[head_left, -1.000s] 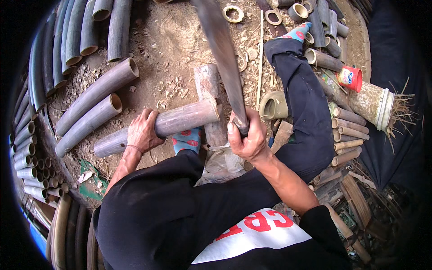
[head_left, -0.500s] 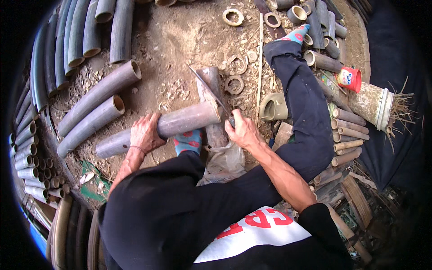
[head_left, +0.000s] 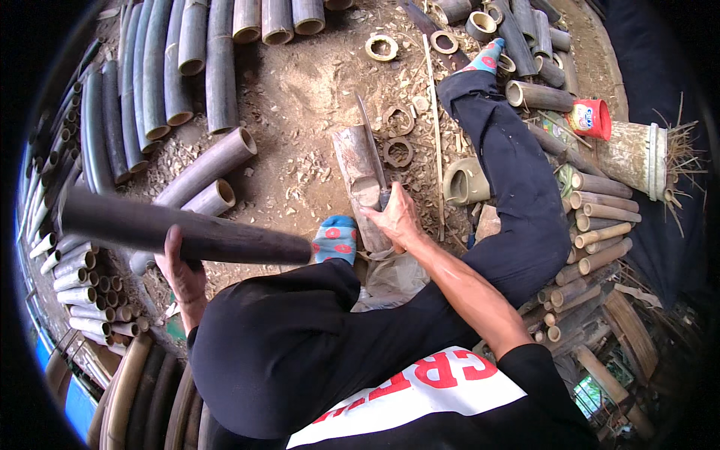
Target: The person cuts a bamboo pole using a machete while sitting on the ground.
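Note:
My left hand (head_left: pixel 182 271) is closed round a dark bamboo tube (head_left: pixel 225 234), thumb up its near side. The tube is raised off the ground and lies crosswise, its right end close to my sock-covered foot (head_left: pixel 335 240). In my right hand (head_left: pixel 395 217) is the handle of a long, narrow-bladed knife (head_left: pixel 371 142), its blade pointing away from me. The blade lies along the right side of a short, thick log (head_left: pixel 351 159) on the ground, which has a pale notch near my right hand.
Two bamboo tubes (head_left: pixel 214 166) lie beyond the held one. Long bamboo poles (head_left: pixel 154 67) line the far left, with cut tubes stacked on both sides. Cut rings (head_left: pixel 397 152), a thin stick (head_left: pixel 433 135) and shavings lie past the log. A red container (head_left: pixel 589 118) stands right.
My left hand has lifted the bamboo tube off the log and swung it left, toward me. The knife has turned to point more straight away from me, still in my right hand.

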